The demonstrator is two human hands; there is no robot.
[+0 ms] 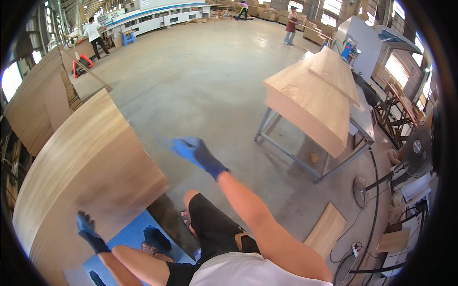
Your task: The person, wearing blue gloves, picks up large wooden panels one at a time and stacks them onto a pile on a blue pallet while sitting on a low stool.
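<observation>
To my left stands a tall stack of light wood-grain boards [90,164], its edges forming a smooth side towards me. My left hand [87,228], in a blue and dark work glove, is at that side, fingers extended and nothing seen in them; whether it presses on the boards I cannot tell. My right hand [195,151], gloved the same way, is stretched out ahead over the floor, apart from the stack. Its fingertips are smeared by motion, so whether it holds anything is unclear.
A second board stack [310,97] sits on a grey metal frame [291,147] to the right. A loose board [327,229], fan [414,150] and cables [374,190] are nearby. Under my foot is a blue sheet [129,238]. Several people work far off near a long machine [157,19].
</observation>
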